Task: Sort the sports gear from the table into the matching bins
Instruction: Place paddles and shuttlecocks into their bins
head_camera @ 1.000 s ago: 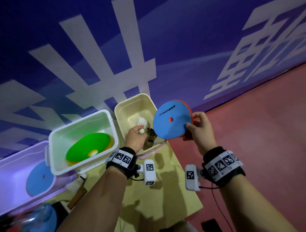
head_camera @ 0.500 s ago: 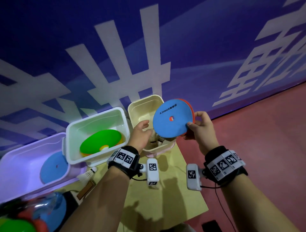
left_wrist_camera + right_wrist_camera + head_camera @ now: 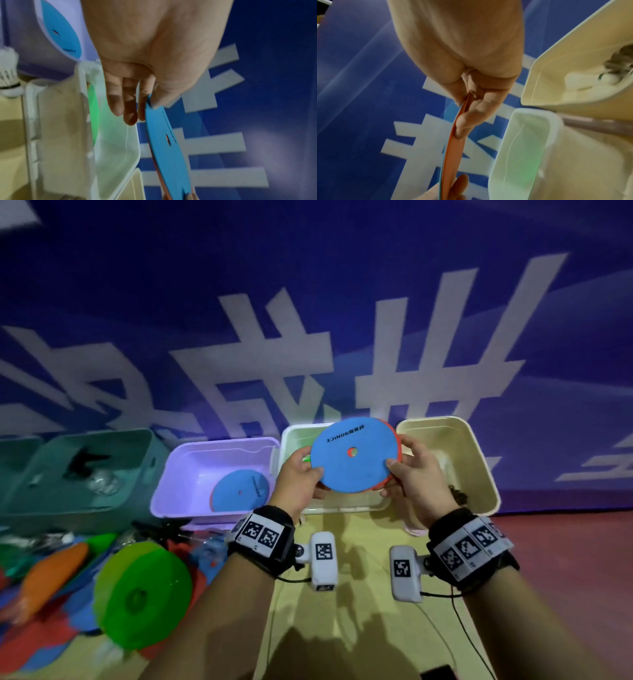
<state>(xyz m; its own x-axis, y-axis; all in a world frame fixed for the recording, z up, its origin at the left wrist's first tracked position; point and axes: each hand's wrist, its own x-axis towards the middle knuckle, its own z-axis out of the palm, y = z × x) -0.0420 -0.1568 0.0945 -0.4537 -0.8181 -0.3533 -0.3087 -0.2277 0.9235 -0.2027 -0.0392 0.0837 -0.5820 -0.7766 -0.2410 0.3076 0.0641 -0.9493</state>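
Blue on its facing side and orange-red on its back, the disc (image 3: 354, 455) is held up in the air in front of the white bin (image 3: 291, 440), tilted toward the camera. Both hands pinch it at opposite edges: the left hand (image 3: 298, 482) with thumb on the blue face and fingers behind, the right hand (image 3: 416, 470) likewise. Half a second ago only the right hand held this disc, while the left hand hung over the cream bin (image 3: 479, 460); the left hand has since come across and taken the disc's left edge. The view has also swung left, so a lilac bin (image 3: 171, 474) with another blue disc (image 3: 241, 491) in it and a teal bin (image 3: 137, 446) beyond it now show.

The held disc covers most of the white bin; only a sliver of green shows inside. The teal bin's contents are dark and blurred. On the tabletop (image 3: 359, 594) at the lower left lies a smeared heap of gear, with a green disc (image 3: 144, 594) and an orange shape (image 3: 51, 577) recognisable. A shuttlecock (image 3: 583, 79) lies in the cream bin, seen in the right wrist view.
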